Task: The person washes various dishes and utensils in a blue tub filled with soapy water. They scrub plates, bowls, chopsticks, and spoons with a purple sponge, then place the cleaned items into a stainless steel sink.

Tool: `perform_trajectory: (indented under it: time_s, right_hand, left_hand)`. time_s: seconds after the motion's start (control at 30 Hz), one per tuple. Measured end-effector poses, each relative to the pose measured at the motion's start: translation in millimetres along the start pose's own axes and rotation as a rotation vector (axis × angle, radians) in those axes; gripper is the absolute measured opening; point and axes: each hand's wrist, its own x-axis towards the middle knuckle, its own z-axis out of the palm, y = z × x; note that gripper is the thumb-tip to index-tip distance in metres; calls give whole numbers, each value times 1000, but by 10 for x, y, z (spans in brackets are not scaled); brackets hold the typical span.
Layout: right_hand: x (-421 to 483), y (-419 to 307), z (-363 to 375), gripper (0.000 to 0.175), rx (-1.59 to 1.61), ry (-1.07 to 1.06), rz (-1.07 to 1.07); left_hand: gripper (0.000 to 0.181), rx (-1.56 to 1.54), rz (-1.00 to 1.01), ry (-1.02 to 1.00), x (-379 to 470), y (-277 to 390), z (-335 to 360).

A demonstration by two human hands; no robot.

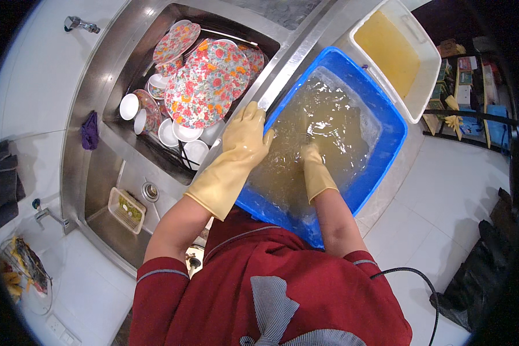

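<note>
My left hand [247, 136], in a pale yellow rubber glove, rests on the steel ledge between the sink and a blue plastic basin [392, 129]. It holds nothing, its thumb apart from the fingers. Cloudy, sudsy water [341, 116] fills much of the basin. My right hand [312, 155], gloved alike, reaches down into it; the fingers are hidden below the surface, so I cannot tell whether they grip anything. Left of the ledge, the steel sink basin [116, 101] holds stacked floral plates [207, 91], several white-lined bowls [168, 133] and dark chopsticks [182, 153].
A white tub [430, 65] of yellowish liquid stands beyond the blue basin. The nearer sink compartment has a drain [150, 191] and a plastic basket [123, 219] with scouring pads. A purple cloth [89, 131] lies on the sink rim. Black bags [471, 272] lie on the floor at right.
</note>
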Motion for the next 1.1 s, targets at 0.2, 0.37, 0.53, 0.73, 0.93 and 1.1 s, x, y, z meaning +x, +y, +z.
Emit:
perform_trajectory:
  time_s: [0.2, 0.37, 0.53, 0.73, 0.93, 1.1]
  right_hand:
    - [-153, -487, 4, 45, 150, -59, -198]
    - [-408, -672, -90, 39, 526, -319, -302]
    - [-729, -659, -218, 33, 878, -574, -285]
    - [-733, -530, -65, 22, 1267, -763, -562]
    - [-543, -281, -119, 19, 1428, -515, -347]
    - [-501, -81, -321, 51, 435, 26, -33]
  left_hand:
    - [37, 38, 66, 98, 5, -13, 22]
    - [45, 16, 49, 7, 31, -28, 20]
    - [47, -16, 27, 21, 45, -7, 3]
    - [46, -42, -16, 1, 14, 7, -20]
    - [42, 1, 41, 79, 0, -35, 30]
    - [37, 26, 61, 89, -9, -44, 63]
